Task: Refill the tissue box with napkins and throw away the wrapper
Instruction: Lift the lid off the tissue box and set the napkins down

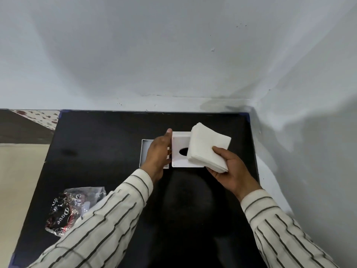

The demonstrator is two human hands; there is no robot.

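Observation:
On the black table (96,151) my left hand (158,154) grips the left side of a white square tissue box lid (180,141) with an oval hole in it. Just left of the lid lies the open white box base (144,151), partly hidden by that hand. My right hand (229,171) holds a thick stack of white napkins (207,147) tilted over the lid's right part. A crumpled clear and dark plastic wrapper (67,207) with printed lettering lies at the table's front left.
The table stands in a corner, with grey walls (173,55) close behind it and to the right. To the left, beyond the table edge, is a beige floor (19,171) and a patterned tile strip (38,117).

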